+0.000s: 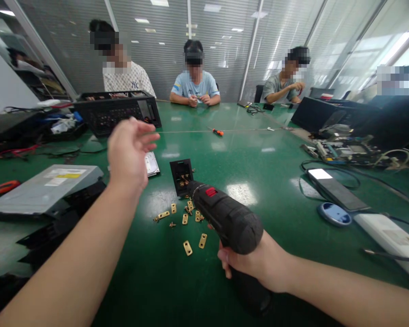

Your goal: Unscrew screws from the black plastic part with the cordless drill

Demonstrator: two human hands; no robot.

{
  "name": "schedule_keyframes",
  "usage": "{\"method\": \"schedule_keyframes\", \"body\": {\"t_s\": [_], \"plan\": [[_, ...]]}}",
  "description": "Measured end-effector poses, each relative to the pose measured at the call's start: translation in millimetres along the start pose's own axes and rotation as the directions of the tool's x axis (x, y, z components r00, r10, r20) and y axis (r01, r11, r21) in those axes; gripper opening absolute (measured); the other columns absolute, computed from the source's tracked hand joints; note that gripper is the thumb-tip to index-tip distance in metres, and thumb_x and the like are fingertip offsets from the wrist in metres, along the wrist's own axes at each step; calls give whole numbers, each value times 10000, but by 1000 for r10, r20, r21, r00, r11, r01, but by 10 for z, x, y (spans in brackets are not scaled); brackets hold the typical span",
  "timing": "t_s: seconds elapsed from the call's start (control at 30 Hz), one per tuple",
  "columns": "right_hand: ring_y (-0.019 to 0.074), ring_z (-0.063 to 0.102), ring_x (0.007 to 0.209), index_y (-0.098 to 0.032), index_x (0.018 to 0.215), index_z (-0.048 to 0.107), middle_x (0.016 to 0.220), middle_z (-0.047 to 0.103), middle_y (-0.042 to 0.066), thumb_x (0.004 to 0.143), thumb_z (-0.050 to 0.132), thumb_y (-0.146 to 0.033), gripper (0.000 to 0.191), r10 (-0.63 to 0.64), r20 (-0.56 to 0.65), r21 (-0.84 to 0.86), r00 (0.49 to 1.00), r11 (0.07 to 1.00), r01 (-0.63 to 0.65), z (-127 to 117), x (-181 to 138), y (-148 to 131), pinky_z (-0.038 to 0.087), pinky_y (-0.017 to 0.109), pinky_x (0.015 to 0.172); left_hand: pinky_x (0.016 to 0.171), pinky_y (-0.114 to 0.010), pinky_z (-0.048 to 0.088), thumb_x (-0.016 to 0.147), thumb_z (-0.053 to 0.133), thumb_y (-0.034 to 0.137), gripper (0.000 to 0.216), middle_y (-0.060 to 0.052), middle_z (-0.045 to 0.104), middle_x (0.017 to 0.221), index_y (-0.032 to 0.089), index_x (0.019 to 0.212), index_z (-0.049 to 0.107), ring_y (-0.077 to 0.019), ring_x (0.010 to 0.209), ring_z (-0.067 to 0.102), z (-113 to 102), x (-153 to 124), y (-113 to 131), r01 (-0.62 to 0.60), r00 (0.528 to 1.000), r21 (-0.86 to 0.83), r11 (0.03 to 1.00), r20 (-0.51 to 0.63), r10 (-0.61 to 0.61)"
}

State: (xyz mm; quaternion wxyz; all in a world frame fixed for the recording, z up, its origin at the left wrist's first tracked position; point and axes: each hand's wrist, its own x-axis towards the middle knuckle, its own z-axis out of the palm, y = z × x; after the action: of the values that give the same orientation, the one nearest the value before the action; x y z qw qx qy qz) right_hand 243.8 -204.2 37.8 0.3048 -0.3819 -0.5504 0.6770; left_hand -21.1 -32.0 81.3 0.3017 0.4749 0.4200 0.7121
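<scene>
My right hand is wrapped round the grip of a black cordless drill with a red switch on top. The drill's nose points at a small black plastic box with brass pieces and screws inside; whether its bit touches them I cannot tell. My left hand is raised, slightly blurred, fingers apart and holding nothing, above a silver hard drive. Several flat brass plates with holes, such as this brass plate, lie on the green table, along with loose screws.
An optical drive lies at left, a black computer case behind it. An orange screwdriver rests mid-table. At right are a power bank, a round blue-faced object, a white power strip and a circuit board. Several people sit around the table.
</scene>
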Motion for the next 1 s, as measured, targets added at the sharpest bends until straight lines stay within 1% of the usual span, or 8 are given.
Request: {"method": "schedule_keyframes", "body": {"t_s": [0.03,0.1,0.2,0.37,0.5,0.7,0.87,1.0], "plan": [[131,591,545,-206,800,564,668,588,-32,734,774,-331,252,3,0,2,1000,1000,-3,3,4,3,507,267,544,753,-342,584,1087,550,509,406,-119,749,1030,157,936,684,-222,881,741,14,-25,-158,128,992,-20,992,-8,-128],[129,591,544,-205,830,570,674,595,-39,734,777,-316,254,12,-4,3,1000,1000,-12,4,10,12,509,264,545,738,-328,572,1053,555,628,495,-125,754,965,177,876,660,-229,864,745,29,-96,-479,398,917,-61,916,-6,-399],[122,568,537,-212,827,559,653,599,-50,728,821,-272,286,18,7,-38,1000,999,-17,-6,20,27,467,241,525,763,-355,596,1009,588,711,555,-155,787,1028,168,983,701,-262,904,765,32,-185,-791,579,815,-92,810,100,-571],[129,557,595,-223,831,578,643,604,-60,716,848,-188,296,-109,-3,-141,994,984,108,-19,46,27,452,245,564,790,-388,635,1065,515,634,537,-172,828,1068,150,1096,747,-296,953,803,129,-305,-837,640,763,-115,760,214,-611],[128,556,594,-229,808,560,637,599,-57,737,775,-169,235,-154,-12,-151,988,977,151,-16,38,24,449,248,563,838,-433,656,1047,456,752,694,-180,834,1025,137,1157,759,-328,971,816,201,-411,-814,691,711,-94,716,266,-651],[136,585,533,-218,741,541,620,601,-24,796,697,-307,188,-19,34,-105,999,994,23,-75,-4,39,478,262,527,917,-494,658,947,469,909,842,-177,827,1056,154,1200,743,-367,1058,807,186,-515,-812,655,734,-137,743,348,-583],[145,624,560,-202,816,582,673,619,-21,788,768,-401,274,27,45,-28,999,999,-26,-112,-32,8,521,282,567,921,-473,651,909,763,704,576,-151,822,1012,165,1106,708,-340,1021,809,154,-533,-860,623,756,-117,773,343,-558],[139,625,581,-196,858,584,693,623,-28,719,913,-487,461,87,36,67,996,994,-89,-112,-40,14,539,287,597,891,-451,649,900,785,689,607,-158,824,1015,147,1161,712,-327,991,811,142,-527,-886,620,756,-103,778,344,-557]]}}
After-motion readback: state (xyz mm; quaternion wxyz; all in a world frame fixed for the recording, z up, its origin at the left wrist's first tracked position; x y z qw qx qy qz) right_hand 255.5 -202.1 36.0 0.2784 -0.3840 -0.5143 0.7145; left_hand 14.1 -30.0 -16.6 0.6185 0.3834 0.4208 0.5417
